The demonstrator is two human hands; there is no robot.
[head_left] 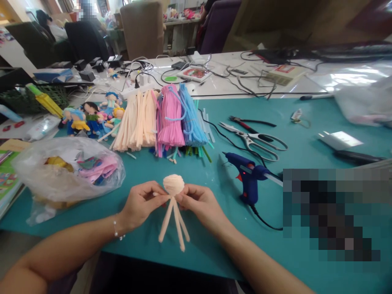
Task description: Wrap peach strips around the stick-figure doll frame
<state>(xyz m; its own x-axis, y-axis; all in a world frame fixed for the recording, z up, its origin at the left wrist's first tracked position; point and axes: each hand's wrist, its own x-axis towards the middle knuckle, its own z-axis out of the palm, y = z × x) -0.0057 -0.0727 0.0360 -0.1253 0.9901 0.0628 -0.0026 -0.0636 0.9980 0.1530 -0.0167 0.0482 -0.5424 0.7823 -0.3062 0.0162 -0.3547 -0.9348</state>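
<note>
Above the worktop point(309, 141) near its front edge, the left hand point(139, 204) and right hand point(198, 200), both pinched closed, hold a peach-coloured figure point(173, 185) just under its round head, while toward the left edge a translucent plastic bag point(29, 163) contains pink, gold and green pieces point(102, 168).

Your figure point(173, 184), above the near edge of the teal surface point(199, 171), reads plain pale peach throughout. Far edge, left of centre: your peach bundle point(137, 118), pink bundle point(170, 126), light-blue bundle point(193, 122). Toward the right edge: your dark-blue glue gun point(251, 185) with orange-red trigger point(239, 177); white charger point(338, 139). Left edge: your translucent whitish bag point(32, 167), pink and mustard contents point(102, 168).
</note>
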